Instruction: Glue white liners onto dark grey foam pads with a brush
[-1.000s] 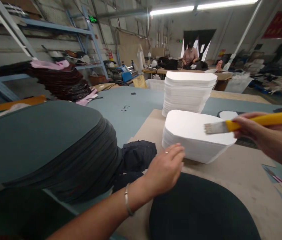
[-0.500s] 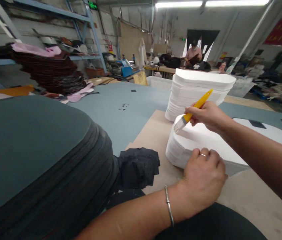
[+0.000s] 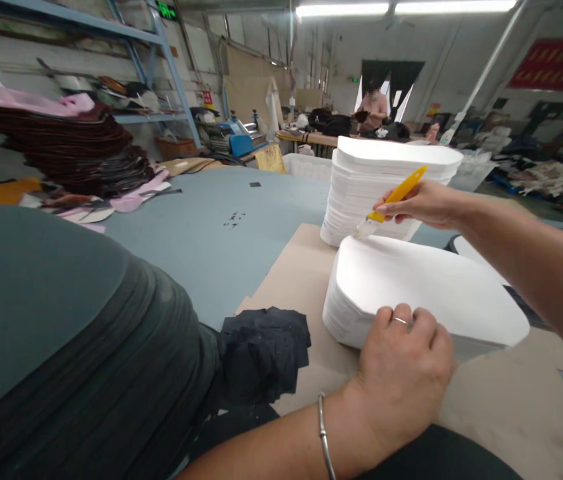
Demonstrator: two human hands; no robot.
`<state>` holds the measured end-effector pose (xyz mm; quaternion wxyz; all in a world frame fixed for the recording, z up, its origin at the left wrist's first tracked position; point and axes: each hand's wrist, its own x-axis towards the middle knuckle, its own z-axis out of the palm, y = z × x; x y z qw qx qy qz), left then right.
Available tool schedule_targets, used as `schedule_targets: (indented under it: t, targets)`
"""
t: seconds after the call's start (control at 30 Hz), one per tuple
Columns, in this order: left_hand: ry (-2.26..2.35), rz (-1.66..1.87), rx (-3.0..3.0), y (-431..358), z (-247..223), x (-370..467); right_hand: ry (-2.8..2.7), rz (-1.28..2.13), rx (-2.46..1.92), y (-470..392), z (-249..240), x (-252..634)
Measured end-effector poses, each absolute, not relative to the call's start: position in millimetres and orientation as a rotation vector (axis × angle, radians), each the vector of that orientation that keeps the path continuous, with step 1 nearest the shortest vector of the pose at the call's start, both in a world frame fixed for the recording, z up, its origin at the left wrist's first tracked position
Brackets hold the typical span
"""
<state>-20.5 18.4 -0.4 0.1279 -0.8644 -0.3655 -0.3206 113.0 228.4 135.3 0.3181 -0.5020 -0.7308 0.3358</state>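
My right hand [image 3: 428,200] is closed round the yellow handle of a paintbrush [image 3: 400,192]. The brush tilts down to the left, its pale bristles at the far left corner of a low stack of white sheets [image 3: 426,273] with rounded ends. Curled over the near edge of that stack are the fingers of my left hand [image 3: 406,373]; its thumb is hidden. Directly behind rises a taller stack of white sheets [image 3: 376,187]. Left of my left hand lies a pile of small black fabric squares [image 3: 266,353].
A big stack of dark green sheets [image 3: 51,300] fills the left foreground. Brown board [image 3: 291,267] lies under the white stacks on the blue-grey table [image 3: 171,230]. Dark maroon pieces [image 3: 76,150] are piled at the back left. A person [image 3: 374,110] works far behind.
The brush and my right hand have shifted back towards the stack's far edge. A white piece with a black square at right has slid away from the low stack's top. My left hand stays put.
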Motion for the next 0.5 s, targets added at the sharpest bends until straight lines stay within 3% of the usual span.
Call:
schedule_targets:
  t: [0.5]
  targets:
    - [-1.123, -0.855, -2.542, 23, 8, -18, -1.796, 0.445, -1.888, 167, 136, 266]
